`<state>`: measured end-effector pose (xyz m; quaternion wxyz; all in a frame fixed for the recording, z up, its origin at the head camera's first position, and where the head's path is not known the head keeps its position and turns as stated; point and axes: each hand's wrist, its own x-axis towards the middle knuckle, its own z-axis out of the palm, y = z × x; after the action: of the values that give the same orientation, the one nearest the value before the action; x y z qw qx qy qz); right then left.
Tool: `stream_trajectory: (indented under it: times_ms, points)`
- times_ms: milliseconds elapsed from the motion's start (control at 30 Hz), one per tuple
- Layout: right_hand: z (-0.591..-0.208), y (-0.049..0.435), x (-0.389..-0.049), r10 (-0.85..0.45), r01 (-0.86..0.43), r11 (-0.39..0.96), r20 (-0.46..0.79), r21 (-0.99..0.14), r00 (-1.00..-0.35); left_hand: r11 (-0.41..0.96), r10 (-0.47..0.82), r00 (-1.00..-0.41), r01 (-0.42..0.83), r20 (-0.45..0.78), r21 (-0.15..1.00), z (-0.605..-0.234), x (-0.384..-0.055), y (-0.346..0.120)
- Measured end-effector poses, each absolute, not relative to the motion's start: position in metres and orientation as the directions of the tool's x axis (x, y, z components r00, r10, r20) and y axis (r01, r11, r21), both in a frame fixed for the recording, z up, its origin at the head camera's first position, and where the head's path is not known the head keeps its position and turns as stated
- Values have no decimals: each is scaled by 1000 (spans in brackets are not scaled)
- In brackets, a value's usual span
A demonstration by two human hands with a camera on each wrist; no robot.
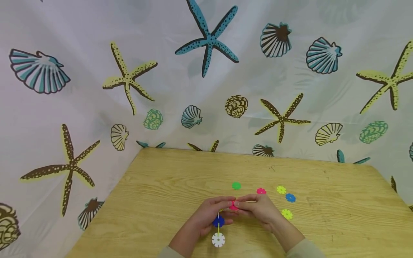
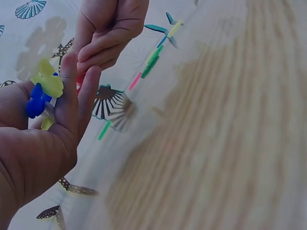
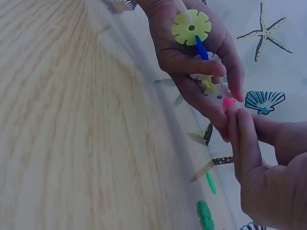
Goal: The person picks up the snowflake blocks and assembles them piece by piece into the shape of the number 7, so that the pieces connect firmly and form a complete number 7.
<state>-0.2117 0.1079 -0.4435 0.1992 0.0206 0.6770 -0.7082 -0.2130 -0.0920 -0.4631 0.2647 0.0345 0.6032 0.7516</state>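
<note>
joining appears to be the step in hand. left hand pinches the end of the linked chain; right hand, meeting it, pinches the pink disc, both above the table. next move seemingly calls for aligned slots, then pressure.

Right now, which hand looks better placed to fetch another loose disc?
Probably the right hand: a yellow notched plastic disc lies nearer it, while the multicoloured chain of notched plastic discs lies along the left hand.
</note>
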Motion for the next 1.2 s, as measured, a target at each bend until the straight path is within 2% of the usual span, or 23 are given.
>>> stream_trajectory:
  times_ms: [367,567,733,1200]
  points:
    - [-442,116,-212,-213,252,48,-256,-967,-943,-110,438,-858,-346,-267,932,-463,-213,-94]
    - [-445,129,-214,-186,143,110,-162,-984,-969,-113,425,-865,-344,-267,932,-464,-214,-95]
    - [-451,135,-212,-207,90,168,-124,-982,-970,-105,421,-864,-348,-276,932,-465,-212,-97]
    - [-454,152,-212,-247,51,226,-107,-973,-963,-82,409,-864,-354,-293,931,-461,-214,-95]
